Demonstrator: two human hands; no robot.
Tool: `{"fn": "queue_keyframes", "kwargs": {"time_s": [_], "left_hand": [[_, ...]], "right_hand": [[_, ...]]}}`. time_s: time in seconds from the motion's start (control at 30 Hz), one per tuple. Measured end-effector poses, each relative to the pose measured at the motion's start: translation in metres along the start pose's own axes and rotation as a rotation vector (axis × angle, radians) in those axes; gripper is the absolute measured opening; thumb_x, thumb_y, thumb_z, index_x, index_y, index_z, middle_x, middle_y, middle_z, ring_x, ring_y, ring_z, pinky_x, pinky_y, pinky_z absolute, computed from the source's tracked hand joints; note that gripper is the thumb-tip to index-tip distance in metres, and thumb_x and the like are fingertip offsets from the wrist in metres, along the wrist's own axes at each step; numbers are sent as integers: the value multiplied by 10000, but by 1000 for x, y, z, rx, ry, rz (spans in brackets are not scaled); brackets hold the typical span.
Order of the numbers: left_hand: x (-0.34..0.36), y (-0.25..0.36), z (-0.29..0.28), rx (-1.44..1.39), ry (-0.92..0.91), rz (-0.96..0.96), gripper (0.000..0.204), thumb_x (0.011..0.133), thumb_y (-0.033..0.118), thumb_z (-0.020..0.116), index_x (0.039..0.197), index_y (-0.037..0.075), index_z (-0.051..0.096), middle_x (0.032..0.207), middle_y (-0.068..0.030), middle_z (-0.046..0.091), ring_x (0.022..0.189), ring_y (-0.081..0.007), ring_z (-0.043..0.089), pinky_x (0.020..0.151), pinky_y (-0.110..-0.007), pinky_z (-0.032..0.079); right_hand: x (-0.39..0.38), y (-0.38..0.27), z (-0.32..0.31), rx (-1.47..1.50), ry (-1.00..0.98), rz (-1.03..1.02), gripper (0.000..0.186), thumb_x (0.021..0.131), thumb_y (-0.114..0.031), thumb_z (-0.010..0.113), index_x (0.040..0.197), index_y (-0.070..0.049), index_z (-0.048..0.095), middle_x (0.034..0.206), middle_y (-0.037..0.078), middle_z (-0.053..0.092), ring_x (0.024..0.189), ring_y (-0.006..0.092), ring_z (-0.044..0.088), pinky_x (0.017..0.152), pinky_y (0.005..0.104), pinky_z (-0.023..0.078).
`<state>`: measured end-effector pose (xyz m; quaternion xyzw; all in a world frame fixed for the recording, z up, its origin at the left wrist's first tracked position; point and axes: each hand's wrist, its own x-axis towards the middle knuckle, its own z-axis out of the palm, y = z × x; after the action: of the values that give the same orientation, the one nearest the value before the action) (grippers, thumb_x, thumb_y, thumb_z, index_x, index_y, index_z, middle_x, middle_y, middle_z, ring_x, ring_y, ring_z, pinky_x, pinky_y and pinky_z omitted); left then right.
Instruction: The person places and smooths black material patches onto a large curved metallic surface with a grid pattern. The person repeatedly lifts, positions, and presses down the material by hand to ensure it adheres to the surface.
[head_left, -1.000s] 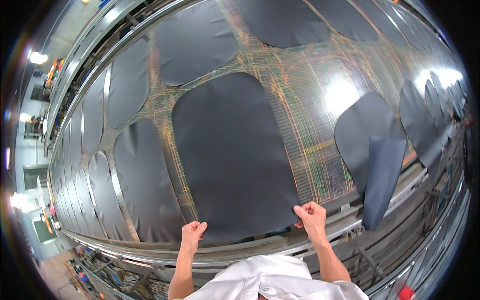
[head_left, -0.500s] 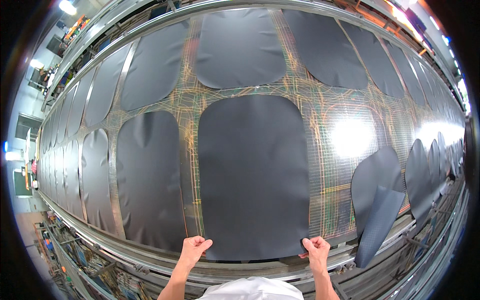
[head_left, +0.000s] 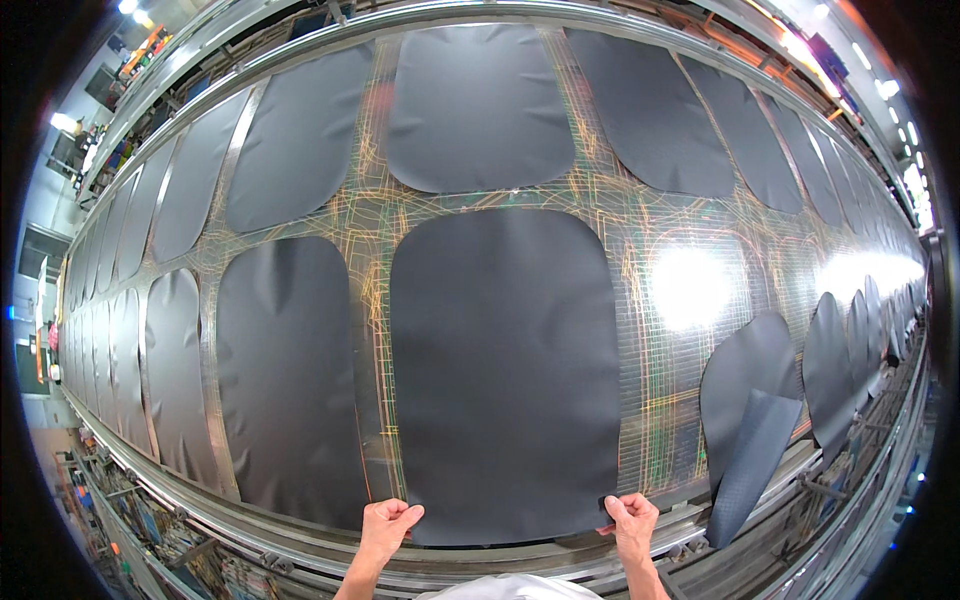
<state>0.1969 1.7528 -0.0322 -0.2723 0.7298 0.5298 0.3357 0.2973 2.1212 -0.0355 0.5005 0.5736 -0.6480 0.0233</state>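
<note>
A large black sheet (head_left: 505, 370) with rounded far corners lies in front of me on a long table. Its near left corner is pinched between the thumb and fingers of my left hand (head_left: 387, 527). At the near right corner my right hand (head_left: 630, 522) grips the same sheet, thumb on top. The near edge hangs a little over the table's metal rail. To the left lies a similar black sheet (head_left: 285, 390), slightly rippled; to the right a sheet is folded over, its grey-blue textured underside (head_left: 752, 465) showing.
The long table (head_left: 665, 400) is covered with orange and green marking lines and reflects bright lights. Several more black sheets (head_left: 480, 110) lie in a far row and along both sides. A metal rail (head_left: 290, 535) runs along the near edge, with racks of stacked material (head_left: 220, 575) below.
The whole scene sits slightly lower in the picture, as my view has tilted. Both hands keep their hold on the sheet's near corners, and the sheet lies much the same.
</note>
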Motion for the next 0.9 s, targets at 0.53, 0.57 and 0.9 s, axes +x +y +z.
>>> {"fn": "queue_keyframes", "kwargs": {"time_s": [0.53,0.57,0.9], "left_hand": [[-1,0,1,-25,20,9,268,821,240,772,715,26,650,599,33,576,516,-28,508,458,-196,440],[-1,0,2,-23,20,5,264,821,237,771,715,28,649,599,33,577,517,-28,510,458,-195,440],[0,5,2,-60,-2,-24,229,828,203,758,727,29,650,625,25,605,527,-30,531,463,-201,451]], "right_hand": [[-5,-32,12,-175,1,45,201,826,-145,715,777,3,589,643,39,599,559,96,572,468,288,544],[-2,-39,14,-268,-8,0,211,818,-156,722,809,21,607,662,46,615,579,95,572,501,279,529],[93,-133,65,-505,-144,-147,288,851,-232,674,820,53,653,634,93,647,538,158,625,504,304,512]]}}
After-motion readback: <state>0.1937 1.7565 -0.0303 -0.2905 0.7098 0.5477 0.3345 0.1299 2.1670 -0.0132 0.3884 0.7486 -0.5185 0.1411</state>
